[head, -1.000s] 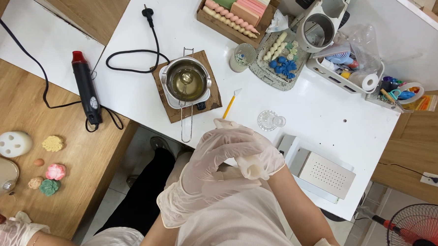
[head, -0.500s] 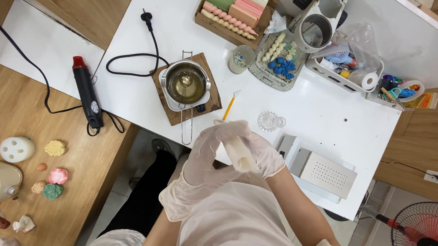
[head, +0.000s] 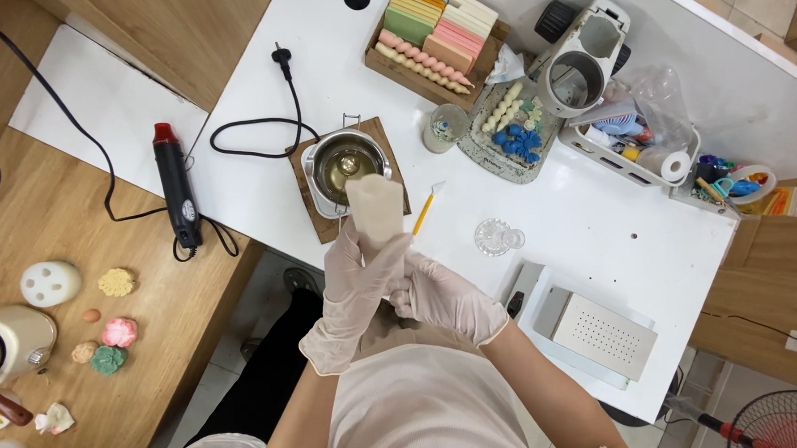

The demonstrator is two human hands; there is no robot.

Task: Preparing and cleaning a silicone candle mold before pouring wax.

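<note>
Left hand: I see my gloved left hand (head: 355,293) curled shut around the lower part of a cream silicone mould (head: 376,216), fingers wrapped up its side.
Right hand: my gloved right hand (head: 442,294) is closed against the mould's base, pressed close to the left hand; I cannot tell how tight the grip is.
Mould: pale beige, upright, wider flat top with a soft wavy rim; held in the air over the front edge of the white worktop (head: 586,216), in front of the metal pot.
Pot: the metal pot (head: 344,168) sits on a brown mat (head: 391,157) near the worktop's front edge, partly hidden by the mould.
Nearby: a yellow-handled brush (head: 426,209) lies just right of the mat; a clear glass piece (head: 496,237) lies further right.
Left edge: a black heat gun (head: 175,184) lies at the worktop's left edge.
</note>
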